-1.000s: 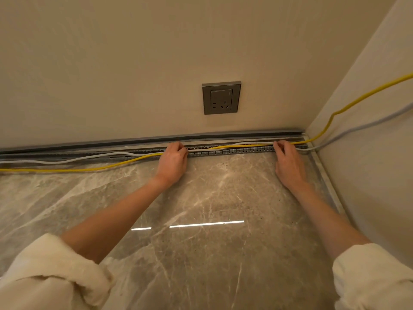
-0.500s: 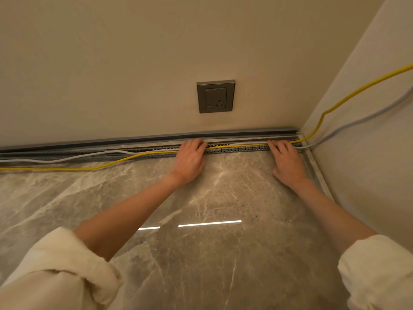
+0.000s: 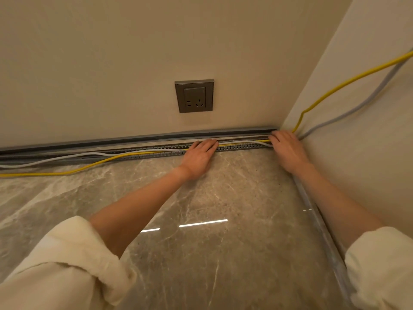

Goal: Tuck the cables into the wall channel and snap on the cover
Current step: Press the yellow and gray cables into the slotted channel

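Two cables, the yellow cable (image 3: 93, 169) and the white cable (image 3: 67, 156), lie outside the channel (image 3: 241, 147) at left of frame; once the fingers lift they could spring back out, blocking any cover. The left hand (image 3: 199, 158) lies flat, fingers spread, pressing them mid-frame. The right hand (image 3: 287, 151) presses flat at the corner.

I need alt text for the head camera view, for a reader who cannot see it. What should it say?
Two bare hands, left hand and right hand, press a yellow cable and a white cable into an open wall channel near a room corner. Left of the hands, both cables sag onto the marble floor; a wall socket sits above.
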Demonstrator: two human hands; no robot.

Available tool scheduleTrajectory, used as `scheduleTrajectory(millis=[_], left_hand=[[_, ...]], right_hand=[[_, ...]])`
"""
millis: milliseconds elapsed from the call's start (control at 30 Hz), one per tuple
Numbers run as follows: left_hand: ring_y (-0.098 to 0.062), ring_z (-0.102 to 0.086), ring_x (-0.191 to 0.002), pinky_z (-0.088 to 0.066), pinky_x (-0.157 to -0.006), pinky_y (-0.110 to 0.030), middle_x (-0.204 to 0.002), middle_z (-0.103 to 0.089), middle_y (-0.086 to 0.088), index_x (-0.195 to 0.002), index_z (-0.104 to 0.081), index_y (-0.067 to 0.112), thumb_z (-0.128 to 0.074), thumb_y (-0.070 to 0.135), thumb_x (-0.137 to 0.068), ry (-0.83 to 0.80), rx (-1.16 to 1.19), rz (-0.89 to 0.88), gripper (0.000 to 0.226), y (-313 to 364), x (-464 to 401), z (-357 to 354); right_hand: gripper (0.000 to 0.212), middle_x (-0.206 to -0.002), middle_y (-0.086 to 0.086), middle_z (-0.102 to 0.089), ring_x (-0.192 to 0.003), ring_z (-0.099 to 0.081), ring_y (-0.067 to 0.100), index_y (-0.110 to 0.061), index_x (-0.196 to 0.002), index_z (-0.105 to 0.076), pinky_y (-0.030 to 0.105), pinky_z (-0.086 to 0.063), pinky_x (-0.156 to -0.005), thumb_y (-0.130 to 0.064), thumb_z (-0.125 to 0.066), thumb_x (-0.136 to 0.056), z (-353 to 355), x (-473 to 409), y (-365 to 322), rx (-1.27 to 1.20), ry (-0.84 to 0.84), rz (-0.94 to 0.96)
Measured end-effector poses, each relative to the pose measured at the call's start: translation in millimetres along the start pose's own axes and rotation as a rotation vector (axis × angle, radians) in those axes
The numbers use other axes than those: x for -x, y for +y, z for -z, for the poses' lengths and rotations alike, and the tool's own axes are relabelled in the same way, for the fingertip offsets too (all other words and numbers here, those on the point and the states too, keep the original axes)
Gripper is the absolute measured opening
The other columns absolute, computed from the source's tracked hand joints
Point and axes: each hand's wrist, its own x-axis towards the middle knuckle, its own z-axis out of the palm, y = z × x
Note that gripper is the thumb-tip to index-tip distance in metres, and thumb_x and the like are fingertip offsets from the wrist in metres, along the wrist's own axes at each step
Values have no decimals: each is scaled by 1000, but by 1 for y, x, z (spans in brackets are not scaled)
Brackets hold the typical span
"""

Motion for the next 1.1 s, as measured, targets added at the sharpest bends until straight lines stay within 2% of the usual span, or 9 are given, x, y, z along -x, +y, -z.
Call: scheduleTrajectory(millis=[100,233,467,700,867,967,1100], left_hand=[[-22,-17,-145,-13,-120,-42,-158,-20,-5,-148,-15,16,-43,20,-93,7,24,2,62,0,2,-2],[-22,-15,-145,-12,-120,-41,-158,-20,-5,-148,-14,16,-41,20,-94,25,39,-18,61,-2,5,-3],[-22,-15,-146,-12,-121,-41,-158,-18,-6,-149,-11,16,-38,18,-95,29,38,-42,59,-7,12,-5],[-22,-15,-146,-12,-121,-41,-158,-17,-6,-149,-10,16,-38,19,-95,26,36,-37,61,-8,11,-7],[-22,-13,-146,-10,-122,-40,-158,-17,-6,-149,-10,16,-38,21,-95,28,45,-24,60,-7,11,-6],[-21,-10,-146,-9,-122,-40,-159,-14,-5,-149,-7,17,-35,21,-97,26,25,-17,59,-5,11,-8],[-20,-9,-147,-9,-122,-40,-160,-11,-3,-149,-5,17,-35,19,-97,16,19,4,60,-4,10,-9]], right_hand=[[35,-122,19,-58,-117,-48,34,-1,-126,-53,40,-32,-99,-2,-43,-91,0,-1,6,147,-82,40],[33,-119,15,-58,-115,-50,32,-5,-127,-51,39,-37,-94,-7,-41,-95,8,-8,11,302,-174,106],[25,-109,5,-61,-108,-52,26,-12,-109,-62,34,-41,-89,-8,-44,-91,21,-32,22,532,-242,289],[22,-105,7,-64,-103,-55,26,-9,-104,-65,35,-44,-85,-5,-48,-89,19,-36,18,507,-248,302],[13,-98,20,-61,-98,-53,36,9,-93,-65,44,-46,-82,3,-56,-85,5,-27,17,305,-79,212],[26,-106,21,-59,-106,-50,35,8,-104,-62,41,-43,-92,1,-50,-83,-4,-15,13,246,-134,142],[41,-120,24,-52,-117,-46,36,10,-119,-53,39,-41,-100,2,-54,-78,-7,-5,2,75,-147,-8]])
